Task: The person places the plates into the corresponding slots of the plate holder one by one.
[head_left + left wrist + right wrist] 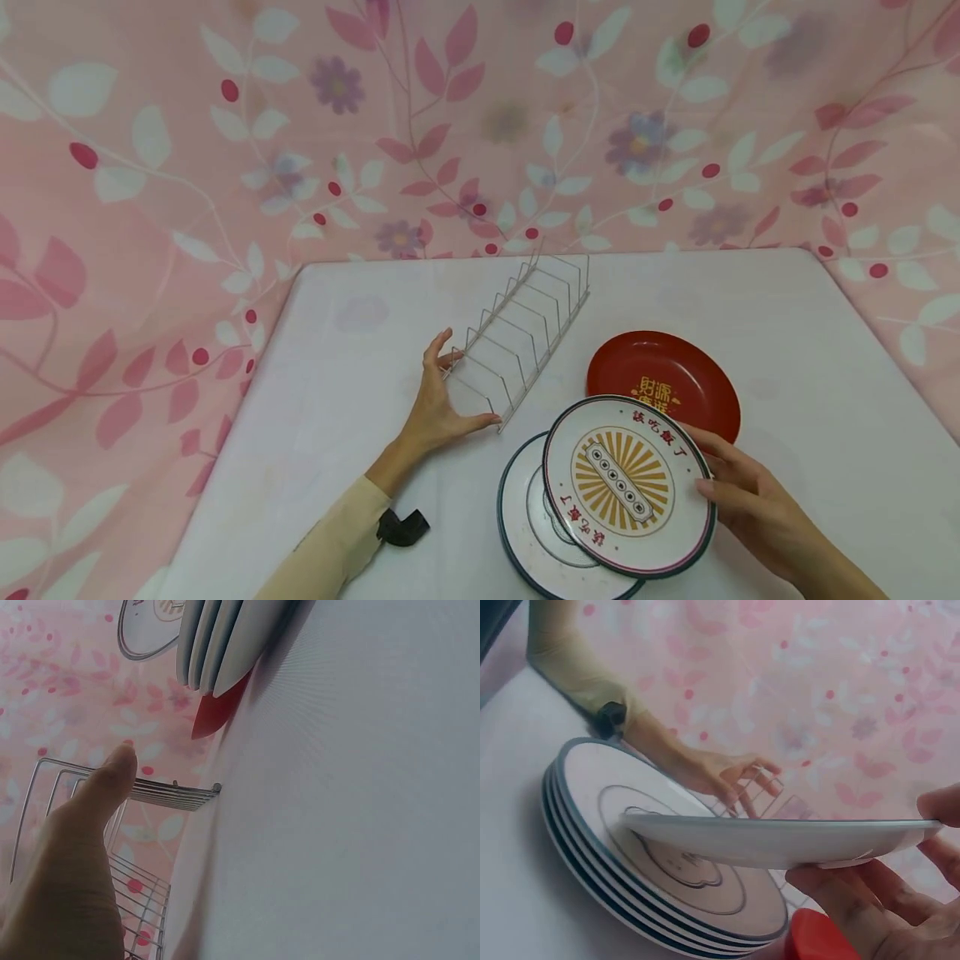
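Observation:
My right hand [757, 500] pinches the rim of a white plate [628, 487] with a gold sunburst centre and red lettering, thumb above and fingers beneath. In the right wrist view this plate is lifted over a stack of white plates [667, 832] with dark rims. On the table, the left hand [438, 408] holds the near end of a wire dish rack [517, 333], its thumb on one side and fingers on the other. The rack's upright dividers hold no plates. The thumb [105, 787] lies against the wires in the left wrist view.
A red oval dish [675, 367] with gold lettering sits behind the plates, partly hidden by the raised plate. The white-covered table [360, 333] ends at a pink floral cloth backdrop [450, 125]. A black strap [403, 527] shows by the left sleeve.

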`<action>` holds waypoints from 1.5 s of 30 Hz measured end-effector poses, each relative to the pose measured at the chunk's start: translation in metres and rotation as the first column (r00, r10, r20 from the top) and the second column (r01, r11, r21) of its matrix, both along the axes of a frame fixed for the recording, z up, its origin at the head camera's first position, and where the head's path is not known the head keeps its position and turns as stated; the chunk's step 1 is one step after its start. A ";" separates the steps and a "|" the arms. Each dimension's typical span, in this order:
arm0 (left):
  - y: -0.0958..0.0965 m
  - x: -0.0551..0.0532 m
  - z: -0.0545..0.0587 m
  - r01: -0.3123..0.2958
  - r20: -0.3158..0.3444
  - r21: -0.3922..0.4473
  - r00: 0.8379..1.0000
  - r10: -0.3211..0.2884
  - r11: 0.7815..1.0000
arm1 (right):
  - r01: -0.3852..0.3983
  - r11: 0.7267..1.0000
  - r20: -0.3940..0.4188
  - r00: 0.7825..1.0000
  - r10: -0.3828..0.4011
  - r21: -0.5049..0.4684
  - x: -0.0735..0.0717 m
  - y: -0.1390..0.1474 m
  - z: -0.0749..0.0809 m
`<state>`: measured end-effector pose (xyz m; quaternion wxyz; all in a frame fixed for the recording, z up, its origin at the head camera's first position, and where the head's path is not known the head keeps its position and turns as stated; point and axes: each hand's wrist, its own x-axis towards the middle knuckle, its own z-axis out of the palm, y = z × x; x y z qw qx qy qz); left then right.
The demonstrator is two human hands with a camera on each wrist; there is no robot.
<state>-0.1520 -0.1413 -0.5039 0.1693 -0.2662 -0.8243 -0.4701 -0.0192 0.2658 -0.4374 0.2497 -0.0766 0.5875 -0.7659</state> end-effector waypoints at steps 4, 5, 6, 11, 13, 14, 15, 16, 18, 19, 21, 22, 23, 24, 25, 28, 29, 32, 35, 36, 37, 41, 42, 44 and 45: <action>0.001 -0.002 0.000 0.005 -0.008 -0.005 1.000 -0.005 1.000 | -0.003 0.999 -0.113 0.994 -0.002 -0.040 -0.005 0.004 0.007; 0.001 -0.002 0.000 0.005 -0.009 -0.007 1.000 -0.005 1.000 | -0.008 0.999 -0.136 0.991 0.000 -0.054 -0.007 0.005 0.008; 0.001 -0.002 0.000 0.007 -0.012 -0.007 1.000 -0.007 1.000 | -0.011 0.998 -0.154 0.988 0.001 -0.066 -0.008 0.005 0.010; 0.000 -0.001 0.000 0.016 -0.021 -0.008 1.000 -0.016 1.000 | -0.012 0.996 -0.222 0.975 -0.008 -0.087 -0.016 0.006 0.015; 0.000 0.000 0.000 0.020 -0.021 -0.007 1.000 -0.020 1.000 | -0.007 0.996 -0.237 0.971 -0.014 -0.088 -0.019 0.006 0.016; 0.000 0.000 0.000 0.020 -0.020 -0.006 1.000 -0.020 1.000 | -0.004 0.996 -0.237 0.971 -0.017 -0.090 -0.020 0.005 0.017; 0.000 0.000 0.000 0.020 -0.020 -0.004 1.000 -0.020 1.000 | 0.003 0.996 -0.238 0.971 -0.025 -0.091 -0.022 0.005 0.018; 0.000 0.000 0.000 0.019 -0.019 -0.003 1.000 -0.019 1.000 | 0.006 0.996 -0.244 0.969 -0.028 -0.093 -0.023 0.004 0.018; 0.000 0.001 -0.001 0.022 -0.019 0.000 1.000 -0.022 1.000 | -0.007 0.994 -0.269 0.963 -0.022 -0.108 -0.027 0.003 0.017; 0.000 0.001 -0.001 0.022 -0.020 -0.001 1.000 -0.022 1.000 | -0.012 0.994 -0.283 0.959 -0.020 -0.111 -0.029 0.002 0.017; 0.000 0.001 -0.001 0.024 -0.022 0.002 0.999 -0.024 1.000 | -0.032 0.991 -0.308 0.951 -0.009 -0.127 -0.033 0.001 0.017; 0.000 0.001 -0.001 0.025 -0.025 0.002 0.999 -0.025 1.000 | -0.048 0.989 -0.319 0.948 0.000 -0.142 -0.036 0.001 0.018; 0.000 0.001 -0.001 0.026 -0.027 0.003 0.999 -0.026 1.000 | -0.062 0.986 -0.328 0.945 0.009 -0.152 -0.039 0.000 0.020; 0.000 0.001 -0.001 0.027 -0.027 0.003 0.999 -0.027 1.000 | -0.071 0.985 -0.336 0.942 0.015 -0.157 -0.042 -0.001 0.022; 0.000 0.001 -0.001 0.025 -0.027 0.001 0.999 -0.025 1.000 | -0.077 0.984 -0.341 0.940 0.018 -0.162 -0.045 -0.001 0.025; 0.000 0.000 -0.001 0.022 -0.030 -0.006 0.999 -0.022 1.000 | -0.080 0.986 -0.370 0.929 0.021 -0.145 -0.054 -0.005 0.037; 0.000 -0.001 -0.002 0.020 -0.031 -0.010 0.999 -0.020 1.000 | -0.079 0.987 -0.378 0.926 0.021 -0.137 -0.058 -0.007 0.041; -0.001 -0.002 -0.002 0.017 -0.038 -0.020 0.999 -0.018 1.000 | -0.084 0.986 -0.408 0.913 0.020 -0.141 -0.073 -0.010 0.051; -0.001 -0.002 -0.002 0.019 -0.037 -0.024 0.999 -0.020 1.000 | -0.090 0.978 -0.426 0.905 0.002 -0.186 -0.090 -0.012 0.057; -0.001 -0.002 -0.002 0.021 -0.037 -0.024 0.999 -0.022 1.000 | -0.082 0.978 -0.434 0.901 -0.010 -0.193 -0.095 -0.013 0.059; -0.001 -0.002 -0.002 0.021 -0.037 -0.026 0.999 -0.021 0.999 | -0.074 0.978 -0.439 0.898 -0.020 -0.195 -0.100 -0.014 0.062; -0.001 -0.002 -0.001 0.019 -0.040 -0.029 0.999 -0.020 0.999 | -0.032 0.982 -0.463 0.884 -0.059 -0.187 -0.118 -0.020 0.072; -0.001 -0.002 -0.002 0.016 -0.041 -0.032 0.999 -0.017 0.999 | -0.020 0.983 -0.468 0.881 -0.068 -0.180 -0.122 -0.022 0.074; -0.001 -0.002 -0.001 0.012 -0.038 -0.035 0.999 -0.013 0.999 | -0.001 0.986 -0.474 0.877 -0.080 -0.167 -0.129 -0.025 0.078; -0.001 -0.002 -0.001 0.009 -0.037 -0.038 0.999 -0.010 0.999 | 0.013 0.988 -0.475 0.875 -0.087 -0.157 -0.132 -0.027 0.080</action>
